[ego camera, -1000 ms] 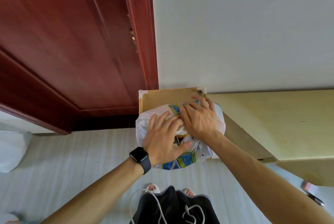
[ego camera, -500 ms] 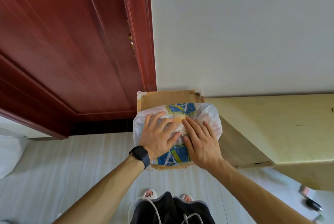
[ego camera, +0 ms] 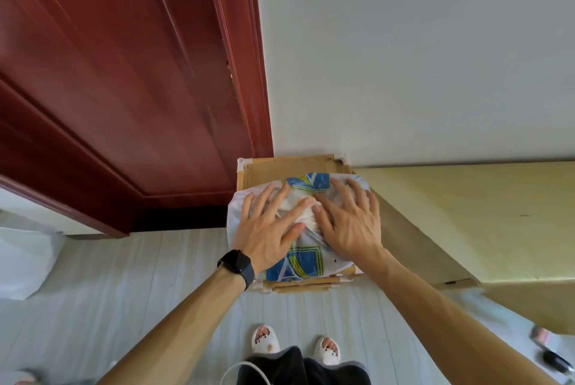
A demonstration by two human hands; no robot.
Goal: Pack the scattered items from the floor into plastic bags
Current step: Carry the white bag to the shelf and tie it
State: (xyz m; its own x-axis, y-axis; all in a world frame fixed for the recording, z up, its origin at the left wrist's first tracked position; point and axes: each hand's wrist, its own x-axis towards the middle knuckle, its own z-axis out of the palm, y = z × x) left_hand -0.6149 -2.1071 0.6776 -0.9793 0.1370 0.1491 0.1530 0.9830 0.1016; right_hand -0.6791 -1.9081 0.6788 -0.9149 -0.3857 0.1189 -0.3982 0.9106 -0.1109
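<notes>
A filled white plastic bag (ego camera: 303,266) with blue and yellow print lies on top of a cardboard box (ego camera: 289,163) that stands against the wall beside the door. My left hand (ego camera: 267,229), with a dark watch on its wrist, presses flat on the bag's left half, fingers spread. My right hand (ego camera: 348,223) presses flat on the bag's right half, fingers straight. The bag's knotted middle shows between the two hands.
A dark red door (ego camera: 124,89) fills the left. A yellowish flat surface (ego camera: 466,216) runs along the wall to the right of the box. Another white bag (ego camera: 25,260) sits on the pale floor at far left. Small objects (ego camera: 550,353) lie at the lower right.
The bag went from resting half off the box's front to lying squarely on top of it. Both hands shifted from gripping over its top to pressing flat with spread fingers.
</notes>
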